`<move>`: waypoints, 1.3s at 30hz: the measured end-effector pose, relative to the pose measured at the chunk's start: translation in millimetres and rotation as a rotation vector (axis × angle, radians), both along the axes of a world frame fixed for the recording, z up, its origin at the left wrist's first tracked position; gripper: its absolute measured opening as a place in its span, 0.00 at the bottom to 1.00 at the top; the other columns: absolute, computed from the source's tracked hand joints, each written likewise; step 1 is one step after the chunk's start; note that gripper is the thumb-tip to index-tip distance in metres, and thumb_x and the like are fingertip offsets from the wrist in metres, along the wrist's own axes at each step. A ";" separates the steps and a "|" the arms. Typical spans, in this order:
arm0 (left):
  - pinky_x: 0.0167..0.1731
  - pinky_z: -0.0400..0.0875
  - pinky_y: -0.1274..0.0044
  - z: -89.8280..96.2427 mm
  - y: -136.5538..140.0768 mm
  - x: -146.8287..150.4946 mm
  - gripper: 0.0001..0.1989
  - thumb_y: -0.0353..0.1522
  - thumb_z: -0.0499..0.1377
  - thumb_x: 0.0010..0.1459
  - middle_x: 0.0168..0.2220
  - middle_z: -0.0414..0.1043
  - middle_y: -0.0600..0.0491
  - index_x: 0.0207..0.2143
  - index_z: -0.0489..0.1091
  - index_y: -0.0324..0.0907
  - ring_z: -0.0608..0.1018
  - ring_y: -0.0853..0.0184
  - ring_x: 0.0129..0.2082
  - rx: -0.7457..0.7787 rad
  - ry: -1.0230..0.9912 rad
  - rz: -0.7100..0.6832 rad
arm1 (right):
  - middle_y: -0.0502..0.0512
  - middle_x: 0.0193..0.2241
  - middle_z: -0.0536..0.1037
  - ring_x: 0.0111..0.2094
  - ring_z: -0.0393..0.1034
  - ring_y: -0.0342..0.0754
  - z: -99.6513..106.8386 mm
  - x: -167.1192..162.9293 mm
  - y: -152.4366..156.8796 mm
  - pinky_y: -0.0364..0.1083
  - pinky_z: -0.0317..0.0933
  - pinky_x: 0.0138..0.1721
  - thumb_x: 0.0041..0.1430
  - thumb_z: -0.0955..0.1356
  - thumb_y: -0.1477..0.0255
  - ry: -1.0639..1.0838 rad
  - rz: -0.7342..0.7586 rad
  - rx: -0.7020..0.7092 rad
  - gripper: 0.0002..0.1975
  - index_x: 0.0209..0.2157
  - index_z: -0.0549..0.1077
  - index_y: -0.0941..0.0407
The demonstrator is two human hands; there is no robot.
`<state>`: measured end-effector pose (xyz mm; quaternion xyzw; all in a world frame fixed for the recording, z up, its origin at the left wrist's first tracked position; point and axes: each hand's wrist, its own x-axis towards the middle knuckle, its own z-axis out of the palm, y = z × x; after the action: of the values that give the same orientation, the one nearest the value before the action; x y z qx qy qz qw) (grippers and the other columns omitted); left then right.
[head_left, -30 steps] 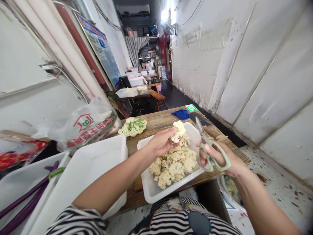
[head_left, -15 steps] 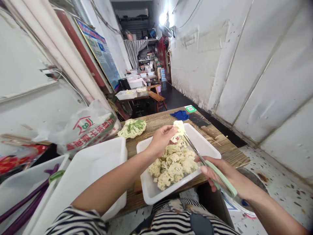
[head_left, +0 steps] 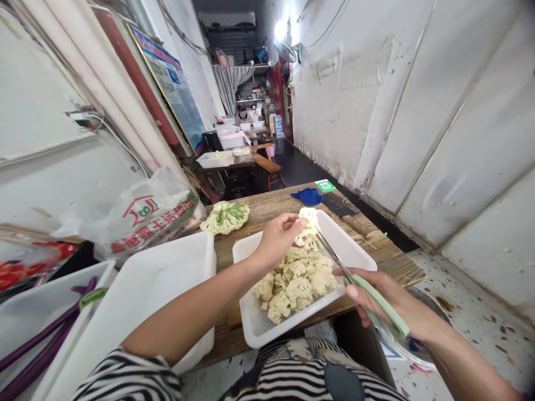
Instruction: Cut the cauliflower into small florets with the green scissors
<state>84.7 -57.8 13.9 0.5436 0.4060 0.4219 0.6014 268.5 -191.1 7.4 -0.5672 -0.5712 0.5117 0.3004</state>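
From where I stand, the person works at a wooden table [head_left: 267, 205], arms reaching over a white tub [head_left: 357, 242]. The left hand [head_left: 278, 238] pinches a cauliflower piece [head_left: 308, 227] between thumb and fingers, above the far part of the tub. The right hand [head_left: 378, 295] is wrapped around the green handles of a pair of scissors [head_left: 333, 256], whose blades point far and left and meet the right side of that piece. Whether the blades are parted at the tip I cannot tell.

The step in hand looks to me like snipping the piece smaller. The cut calls for a steady pinch, fingertips kept out of the blades' line, and the piece held over the tub so the bits drop onto the cauliflower pile [head_left: 296, 284] below.

Little blocks the scissors: they pass over the tub's right side, and the left thumb close by is the main hazard. At the far left of the table lies a larger cauliflower chunk [head_left: 225, 217]; far right, a blue cloth [head_left: 307, 196] and a knife [head_left: 356, 224]. To the left stand a second white tub [head_left: 175, 264], a printed plastic bag [head_left: 154, 217] and some long purple vegetables [head_left: 39, 336]. A co-worker [head_left: 244, 115] sits far back.
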 end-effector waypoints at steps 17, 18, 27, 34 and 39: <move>0.19 0.69 0.81 1.9 -3.6 2.1 0.11 0.33 0.67 0.48 0.25 0.69 0.56 0.27 0.68 0.37 0.71 0.76 0.20 -0.038 0.043 -0.114 | 0.42 0.11 0.62 0.13 0.61 0.43 -5.6 -6.2 -3.3 0.41 0.61 0.16 0.51 0.69 0.48 -0.001 -0.091 -0.017 0.26 0.37 0.73 0.56; 0.19 0.69 0.81 1.0 -2.3 1.7 0.12 0.34 0.67 0.48 0.25 0.68 0.56 0.26 0.68 0.37 0.71 0.75 0.20 -0.038 0.036 -0.113 | 0.41 0.11 0.61 0.13 0.61 0.42 -8.9 -6.7 -2.8 0.40 0.61 0.16 0.51 0.69 0.49 0.012 -0.100 -0.021 0.24 0.36 0.72 0.56; 0.19 0.70 0.80 -15.4 21.9 -3.6 0.14 0.36 0.70 0.43 0.26 0.70 0.55 0.28 0.71 0.36 0.73 0.74 0.20 -0.214 0.110 -0.185 | 0.39 0.10 0.61 0.07 0.56 0.39 -36.3 -12.7 29.0 0.37 0.51 0.06 0.51 0.70 0.52 0.068 -0.176 -0.062 0.22 0.22 0.64 0.55; 0.19 0.66 0.82 -17.5 50.8 -18.9 0.09 0.30 0.68 0.47 0.25 0.70 0.56 0.29 0.71 0.38 0.74 0.73 0.21 -0.404 0.061 -0.132 | 0.43 0.11 0.64 0.10 0.60 0.39 -28.5 -2.4 13.1 0.38 0.55 0.11 0.57 0.67 0.52 0.126 -0.039 -0.069 0.21 0.25 0.68 0.57; 0.24 0.69 0.80 -15.0 41.2 -20.2 0.09 0.30 0.66 0.50 0.29 0.71 0.54 0.33 0.71 0.39 0.75 0.73 0.25 -0.397 -0.025 -0.195 | 0.45 0.12 0.68 0.11 0.64 0.43 -15.7 -11.5 37.4 0.40 0.58 0.12 0.51 0.71 0.54 0.065 -0.287 0.237 0.19 0.31 0.72 0.58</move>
<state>64.5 -16.6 -1.1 0.4459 0.4192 0.2802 0.7395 256.9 -153.8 -8.4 -0.5868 -0.5306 0.4107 0.4532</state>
